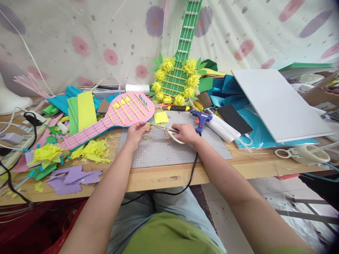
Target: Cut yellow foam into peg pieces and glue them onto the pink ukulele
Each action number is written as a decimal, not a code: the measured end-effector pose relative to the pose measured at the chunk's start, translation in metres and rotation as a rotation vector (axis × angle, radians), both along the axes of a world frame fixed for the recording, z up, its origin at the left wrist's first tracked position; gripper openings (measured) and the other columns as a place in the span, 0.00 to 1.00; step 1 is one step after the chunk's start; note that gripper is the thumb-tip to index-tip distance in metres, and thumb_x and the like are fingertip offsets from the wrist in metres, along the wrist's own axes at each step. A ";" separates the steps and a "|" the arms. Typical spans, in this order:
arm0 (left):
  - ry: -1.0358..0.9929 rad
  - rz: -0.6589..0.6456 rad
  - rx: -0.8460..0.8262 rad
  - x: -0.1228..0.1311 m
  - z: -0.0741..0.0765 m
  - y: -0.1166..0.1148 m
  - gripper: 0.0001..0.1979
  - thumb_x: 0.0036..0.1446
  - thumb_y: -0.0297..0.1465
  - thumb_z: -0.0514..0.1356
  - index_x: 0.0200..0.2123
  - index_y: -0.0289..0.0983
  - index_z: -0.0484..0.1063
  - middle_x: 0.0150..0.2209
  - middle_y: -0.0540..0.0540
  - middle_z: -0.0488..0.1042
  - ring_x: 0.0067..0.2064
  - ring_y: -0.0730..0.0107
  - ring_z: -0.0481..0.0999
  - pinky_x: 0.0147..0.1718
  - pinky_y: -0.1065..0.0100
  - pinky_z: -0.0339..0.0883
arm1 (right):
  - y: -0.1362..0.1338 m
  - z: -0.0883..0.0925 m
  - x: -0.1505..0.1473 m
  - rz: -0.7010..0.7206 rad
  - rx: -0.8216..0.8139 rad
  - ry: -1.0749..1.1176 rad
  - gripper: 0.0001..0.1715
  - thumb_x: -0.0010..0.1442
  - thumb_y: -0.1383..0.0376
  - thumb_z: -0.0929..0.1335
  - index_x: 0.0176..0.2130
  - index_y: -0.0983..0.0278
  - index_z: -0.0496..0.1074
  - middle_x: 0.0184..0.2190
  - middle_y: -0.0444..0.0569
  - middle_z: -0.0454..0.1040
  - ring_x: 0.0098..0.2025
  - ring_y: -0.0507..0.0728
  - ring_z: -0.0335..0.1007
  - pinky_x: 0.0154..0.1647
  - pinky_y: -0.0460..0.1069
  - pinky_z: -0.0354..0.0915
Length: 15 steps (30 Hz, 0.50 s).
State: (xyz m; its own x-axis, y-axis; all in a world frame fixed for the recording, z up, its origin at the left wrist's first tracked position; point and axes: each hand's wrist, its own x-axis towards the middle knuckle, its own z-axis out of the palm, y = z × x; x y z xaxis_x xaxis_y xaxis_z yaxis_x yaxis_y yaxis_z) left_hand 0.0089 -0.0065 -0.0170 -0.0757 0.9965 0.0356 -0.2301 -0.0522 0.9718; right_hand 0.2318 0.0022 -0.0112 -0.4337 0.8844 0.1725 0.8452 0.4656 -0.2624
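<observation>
My right hand (185,133) is closed around the white handles of a pair of scissors (165,129), blades pointing left over the grey cutting mat (159,150). My left hand (136,132) pinches a small yellow foam piece (147,127) right at the blade tips. Just behind my left hand lies a pink foam guitar (116,118) with yellow strips glued on its body. A yellow foam square (160,117) rests on the mat's far edge.
A blue hot glue gun (200,118) lies behind my right hand, its black cord (194,165) running over the table edge. A green foam guitar with yellow flowers (178,76) leans at the back. A white board (278,102) lies right; foam scraps (91,151) left.
</observation>
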 end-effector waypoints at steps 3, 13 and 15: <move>-0.002 0.012 0.003 0.000 0.000 0.000 0.16 0.32 0.36 0.67 0.26 0.34 0.70 0.23 0.51 0.72 0.27 0.72 0.73 0.34 0.65 0.68 | -0.001 0.001 0.000 0.010 0.003 -0.003 0.25 0.49 0.44 0.63 0.32 0.62 0.69 0.27 0.46 0.73 0.27 0.52 0.63 0.25 0.45 0.44; 0.020 0.012 -0.007 0.001 -0.001 0.001 0.16 0.32 0.36 0.67 0.26 0.34 0.71 0.23 0.50 0.73 0.28 0.71 0.74 0.35 0.65 0.68 | -0.001 0.001 -0.002 -0.010 0.012 -0.014 0.22 0.50 0.47 0.63 0.31 0.62 0.69 0.26 0.46 0.72 0.27 0.52 0.62 0.25 0.46 0.44; 0.018 0.010 -0.010 0.001 -0.001 0.001 0.16 0.32 0.36 0.67 0.26 0.34 0.71 0.23 0.50 0.73 0.28 0.70 0.74 0.34 0.65 0.68 | -0.001 0.001 -0.002 -0.012 0.009 -0.013 0.22 0.50 0.47 0.63 0.31 0.62 0.69 0.26 0.45 0.72 0.26 0.51 0.62 0.25 0.46 0.44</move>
